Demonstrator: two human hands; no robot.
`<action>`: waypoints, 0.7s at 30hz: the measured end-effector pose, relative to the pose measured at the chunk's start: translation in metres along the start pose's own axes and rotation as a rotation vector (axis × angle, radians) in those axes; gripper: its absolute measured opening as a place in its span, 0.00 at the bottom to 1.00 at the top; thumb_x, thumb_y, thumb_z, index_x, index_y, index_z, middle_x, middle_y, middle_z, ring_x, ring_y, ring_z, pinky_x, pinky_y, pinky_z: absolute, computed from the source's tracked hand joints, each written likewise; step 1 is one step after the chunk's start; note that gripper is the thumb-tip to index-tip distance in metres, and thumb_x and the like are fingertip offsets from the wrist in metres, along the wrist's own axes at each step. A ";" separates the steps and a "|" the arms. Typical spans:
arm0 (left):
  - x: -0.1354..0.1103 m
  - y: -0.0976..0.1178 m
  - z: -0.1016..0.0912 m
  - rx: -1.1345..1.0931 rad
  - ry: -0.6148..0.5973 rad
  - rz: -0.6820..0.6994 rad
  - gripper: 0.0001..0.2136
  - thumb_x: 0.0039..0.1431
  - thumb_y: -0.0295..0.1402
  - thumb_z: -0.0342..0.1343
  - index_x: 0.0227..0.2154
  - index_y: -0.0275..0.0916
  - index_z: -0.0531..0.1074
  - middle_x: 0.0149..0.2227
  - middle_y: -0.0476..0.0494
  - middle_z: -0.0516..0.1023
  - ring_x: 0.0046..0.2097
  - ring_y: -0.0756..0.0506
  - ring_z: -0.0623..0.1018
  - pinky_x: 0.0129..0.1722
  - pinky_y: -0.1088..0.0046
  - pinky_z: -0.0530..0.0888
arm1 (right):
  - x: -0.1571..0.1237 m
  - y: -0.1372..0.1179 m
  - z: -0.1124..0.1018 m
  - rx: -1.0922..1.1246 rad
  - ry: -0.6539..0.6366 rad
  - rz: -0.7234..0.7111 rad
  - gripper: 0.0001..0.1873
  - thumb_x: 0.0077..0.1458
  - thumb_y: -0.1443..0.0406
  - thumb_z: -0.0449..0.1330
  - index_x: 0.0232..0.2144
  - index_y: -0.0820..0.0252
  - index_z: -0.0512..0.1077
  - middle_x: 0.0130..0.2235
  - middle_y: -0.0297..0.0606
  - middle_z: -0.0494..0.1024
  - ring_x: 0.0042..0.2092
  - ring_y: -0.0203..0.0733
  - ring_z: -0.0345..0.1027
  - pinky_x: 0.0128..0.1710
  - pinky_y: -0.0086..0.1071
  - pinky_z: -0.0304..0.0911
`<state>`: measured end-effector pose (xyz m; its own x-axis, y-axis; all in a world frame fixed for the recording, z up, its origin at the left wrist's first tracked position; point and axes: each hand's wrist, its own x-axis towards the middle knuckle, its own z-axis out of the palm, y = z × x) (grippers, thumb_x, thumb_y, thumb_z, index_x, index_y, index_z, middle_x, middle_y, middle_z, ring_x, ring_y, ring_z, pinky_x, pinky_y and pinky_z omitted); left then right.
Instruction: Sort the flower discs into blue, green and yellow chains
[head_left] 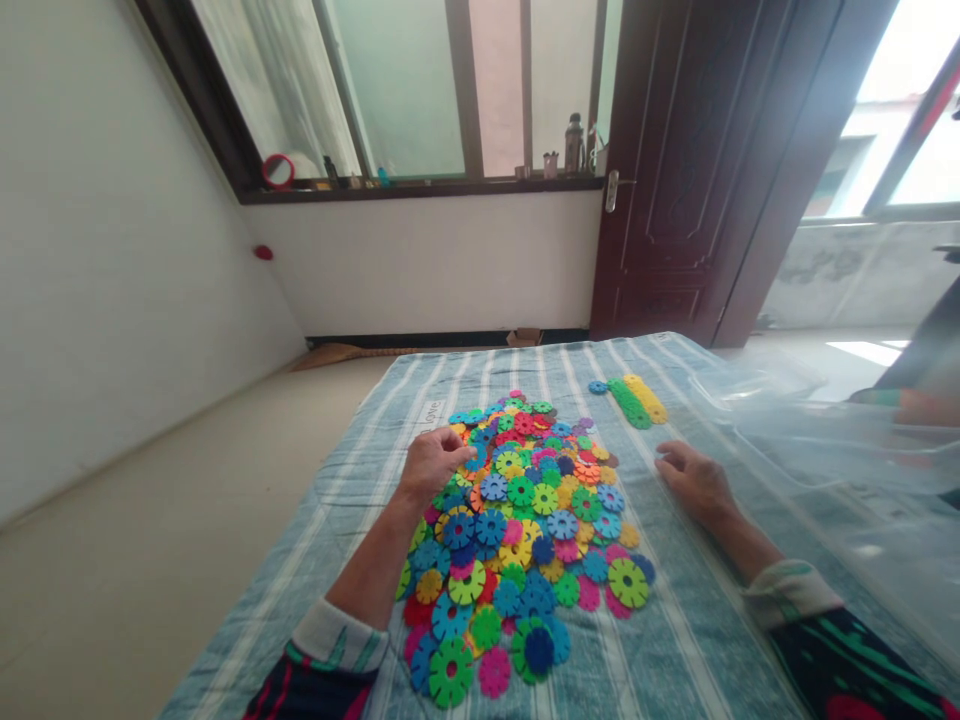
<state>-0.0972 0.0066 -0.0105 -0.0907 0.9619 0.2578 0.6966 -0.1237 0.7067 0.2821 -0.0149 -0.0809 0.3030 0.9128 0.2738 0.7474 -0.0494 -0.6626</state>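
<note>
A heap of flat, toothed plastic discs (525, 520) in blue, green, yellow, pink and orange lies on a blue striped cloth (675, 640). My left hand (433, 462) hovers over the heap's upper left edge, its fingers pinched on a blue disc. My right hand (694, 480) rests on the cloth just right of the heap, fingers loosely curled and holding nothing. Beyond it lie a short green row (628, 402) and a yellow row (646, 397) of discs, with a single blue disc (597, 387) beside them.
A clear plastic sheet or bag (825, 450) covers the cloth's right side. A dark wooden door (675, 170) stands behind, next to a window sill (420, 185) with bottles and a red ring. Bare floor (150, 540) lies to the left.
</note>
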 end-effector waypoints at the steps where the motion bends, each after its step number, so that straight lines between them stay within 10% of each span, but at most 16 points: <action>1: 0.000 0.000 0.001 0.002 0.011 -0.002 0.12 0.40 0.43 0.58 0.19 0.38 0.68 0.19 0.53 0.70 0.25 0.50 0.69 0.27 0.75 0.64 | 0.000 0.000 0.000 -0.003 0.002 -0.003 0.13 0.46 0.63 0.56 0.35 0.57 0.75 0.29 0.35 0.79 0.35 0.43 0.74 0.38 0.33 0.63; 11: 0.000 -0.004 0.009 0.034 0.082 -0.013 0.14 0.43 0.45 0.57 0.21 0.38 0.72 0.19 0.51 0.72 0.26 0.48 0.73 0.27 0.75 0.65 | -0.001 0.000 0.003 -0.023 0.019 -0.016 0.13 0.48 0.62 0.55 0.35 0.57 0.75 0.30 0.37 0.80 0.36 0.45 0.74 0.38 0.33 0.63; 21: -0.010 0.017 0.019 0.078 0.126 0.021 0.12 0.50 0.43 0.52 0.22 0.39 0.72 0.24 0.48 0.76 0.30 0.46 0.75 0.32 0.73 0.66 | -0.033 -0.043 0.015 0.141 0.031 -0.442 0.14 0.57 0.61 0.50 0.30 0.57 0.75 0.31 0.37 0.79 0.33 0.38 0.72 0.37 0.26 0.62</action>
<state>-0.0709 -0.0007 -0.0138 -0.1612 0.9204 0.3561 0.7522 -0.1190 0.6481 0.2312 -0.0367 -0.0713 -0.0077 0.8212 0.5705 0.7220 0.3993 -0.5651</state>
